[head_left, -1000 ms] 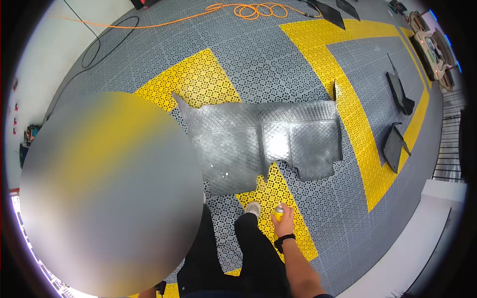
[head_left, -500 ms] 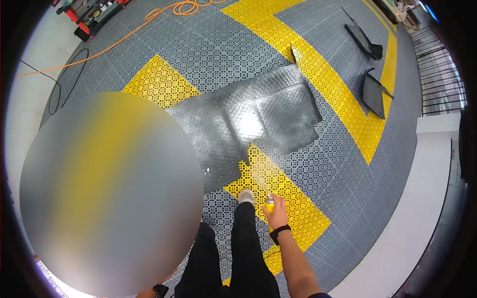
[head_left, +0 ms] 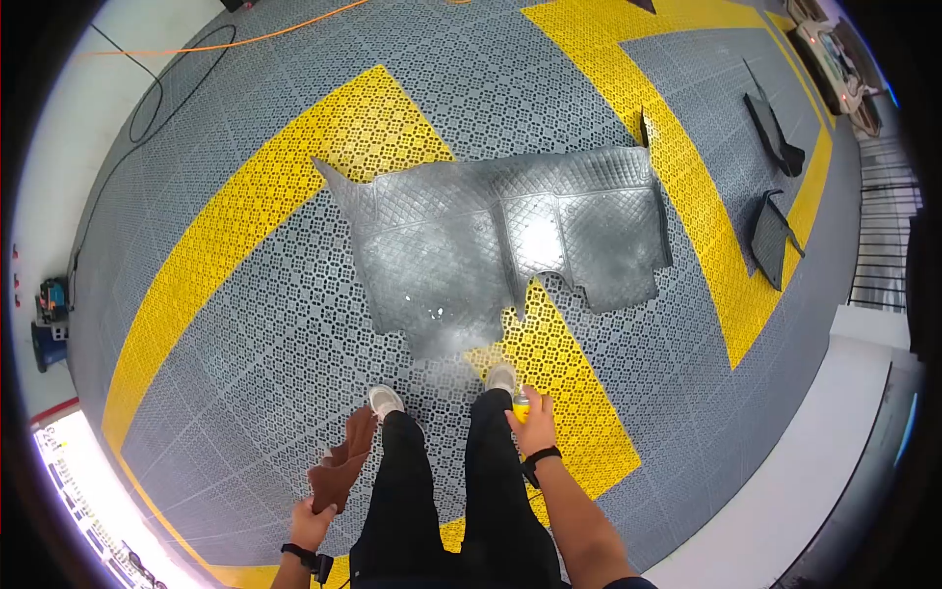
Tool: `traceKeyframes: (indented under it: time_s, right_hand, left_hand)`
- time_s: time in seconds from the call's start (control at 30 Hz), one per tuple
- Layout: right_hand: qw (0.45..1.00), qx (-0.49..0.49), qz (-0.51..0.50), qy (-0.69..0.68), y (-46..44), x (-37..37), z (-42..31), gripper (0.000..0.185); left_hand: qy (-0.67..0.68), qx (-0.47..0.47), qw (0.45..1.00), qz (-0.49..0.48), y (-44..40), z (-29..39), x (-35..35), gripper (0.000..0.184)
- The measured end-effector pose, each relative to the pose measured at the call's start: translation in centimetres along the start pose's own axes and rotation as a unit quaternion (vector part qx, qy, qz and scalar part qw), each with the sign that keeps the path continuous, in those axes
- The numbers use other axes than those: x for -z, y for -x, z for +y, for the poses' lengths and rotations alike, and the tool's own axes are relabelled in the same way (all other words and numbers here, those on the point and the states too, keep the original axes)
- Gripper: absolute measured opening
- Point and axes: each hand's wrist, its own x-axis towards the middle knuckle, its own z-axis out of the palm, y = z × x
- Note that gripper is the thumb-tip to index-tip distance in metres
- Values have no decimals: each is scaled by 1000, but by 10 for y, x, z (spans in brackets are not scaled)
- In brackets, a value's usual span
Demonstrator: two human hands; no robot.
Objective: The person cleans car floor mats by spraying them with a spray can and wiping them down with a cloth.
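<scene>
My right hand [head_left: 535, 424] is closed around a yellow spray can [head_left: 522, 406], held beside my right shoe. Pale mist [head_left: 446, 358] hangs over the near edge of a large black quilted car floor mat [head_left: 427, 236]. The mat lies flat on the floor in front of my feet, wet and shiny, with white foam spots on its left half. At the lower left, my left hand [head_left: 311, 525] grips a brown cloth [head_left: 343, 466] that hangs beside my left leg.
Two smaller black mats [head_left: 772, 128] [head_left: 773, 240] lie at the right. The floor is grey and yellow perforated tiles [head_left: 245, 206]. An orange hose [head_left: 265, 37] and a black cable [head_left: 162, 93] run along the upper left. A white ledge [head_left: 785, 442] borders the right.
The spray mist has moved from the mat's right part to its near left edge. My view has shifted left, and the blurred round patch is gone, showing my left hand with the cloth.
</scene>
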Motion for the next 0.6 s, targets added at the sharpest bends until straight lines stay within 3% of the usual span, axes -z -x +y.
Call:
traceKeyframes:
  time_s: [0.07, 0.13, 0.2, 0.27, 0.33, 0.4, 0.47, 0.53, 0.6]
  right_hand:
    - [1000, -4, -10, 6, 7, 18, -14, 66]
    - [991, 116, -60, 34, 19, 34, -26, 68]
    - [991, 131, -19, 2, 22, 43, -28, 68]
    - [990, 87, 102, -33, 22, 49, -23, 66]
    - [991, 102, 88, -24, 27, 60, -28, 66]
    - [978, 140, -139, 67, 35, 69, -34, 57]
    - [981, 149, -114, 45, 23, 68, -15, 55]
    - [998, 15, 42, -47, 4, 75, 3, 55]
    - [990, -14, 123, -63, -16, 103, 13, 62]
  left_hand:
    - [30, -10, 999, 17, 0, -16, -14, 19]
    - [55, -19, 998, 30, -1, -15, -21, 18]
    - [184, -28, 983, 5, 0, -7, -29, 19]
    - [192, -16, 981, -4, 2, 0, -34, 20]
    - [193, -13, 981, -18, -3, 7, -36, 20]
    - [151, -24, 987, -42, -5, 7, -39, 19]
    - [145, -27, 988, -50, -7, 0, -38, 20]
    - [172, -39, 983, -41, -4, 7, -38, 24]
    - [175, 2, 983, -56, 2, 23, -36, 29]
